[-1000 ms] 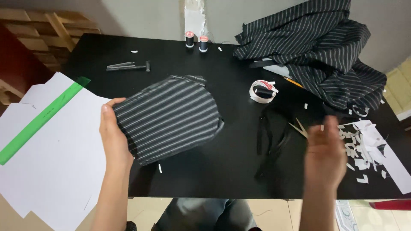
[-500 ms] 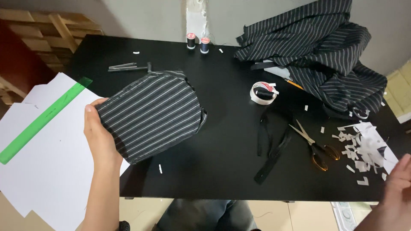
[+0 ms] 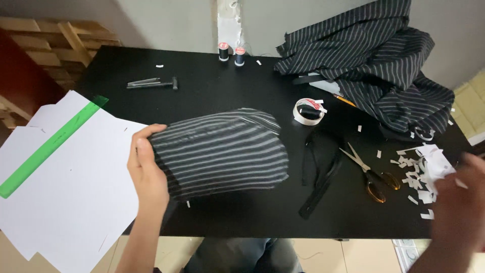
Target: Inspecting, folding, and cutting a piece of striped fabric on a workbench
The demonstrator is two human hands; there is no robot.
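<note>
Head view of a black tabletop [image 3: 212, 101]. The left hand [image 3: 146, 174] grips the left edge of a cut piece of black fabric with white stripes [image 3: 222, 151], fingers curled over its top and thumb beneath; the piece lies flat near the middle of the tabletop, toward the front edge. The right hand [image 3: 454, 202] is blurred at the front right corner, just beside a heap of white paper scraps [image 3: 422, 169]; whether its fingers are spread or closed cannot be told, and it appears to hold nothing. Between the two hands lie a black strap [image 3: 321, 172] and orange-handled scissors [image 3: 371, 174], blades pointing toward the back left. A roll of white tape [image 3: 308, 111] sits just behind the strap. A large bundle of the same striped cloth [image 3: 369, 65] fills the back right corner and overhangs the back edge. Two thread spools [image 3: 231, 53] stand at the back edge near its middle; a dark metal tool [image 3: 151, 83] lies toward the back left corner. White paper sheets [image 3: 65, 187] overhang the left edge, with a green ruler [image 3: 50, 146] laid diagonally across them. Open black surface remains behind the striped piece and along the front edge below it.
</note>
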